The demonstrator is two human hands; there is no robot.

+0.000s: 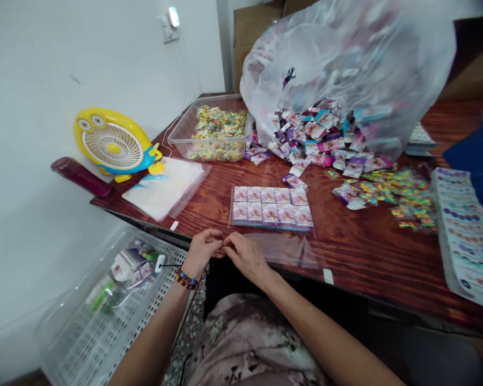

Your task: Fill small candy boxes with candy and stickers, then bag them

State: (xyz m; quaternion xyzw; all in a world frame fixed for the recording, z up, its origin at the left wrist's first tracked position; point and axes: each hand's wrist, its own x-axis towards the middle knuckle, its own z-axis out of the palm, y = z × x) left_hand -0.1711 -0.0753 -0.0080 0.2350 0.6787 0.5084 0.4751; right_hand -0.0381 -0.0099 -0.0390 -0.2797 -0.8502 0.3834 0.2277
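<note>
Nearest the camera, the person's left hand [202, 252], with a beaded bracelet [185, 279] on its wrist, and right hand [246, 258] meet at the tabletop's near edge. Both grips are closed in a fingertip pinch, the kind of hold that suits something thin or small; whatever lies between the fingertips [224, 247] is too small to make out. Just beyond them, a transparent plastic sleeve [277, 250] lies flat on the varnished wooden tabletop [366, 257], within easy reach of both hands.

Past it, ten small printed boxes [272, 208] sit squared in two rows of five on a transparent sheet, their tidy order setting them apart from the loose stock. To the lower left, a perforated plastic crate [104, 316] holding packaged goods sits beside the person, below the tabletop.

Farther out, loose colourful sachets [394, 198] are scattered at right, beside a long strip of printed sheets [465, 236]. Near the middle, a heap of similar boxes [314, 136] spills from a large transparent bag [346, 64], which leans against the tabletop's far side, while a transparent bin [211, 128] holds more sachets. A yellow cartoon-shaped fan [112, 142] stands at the left, near the wall.
</note>
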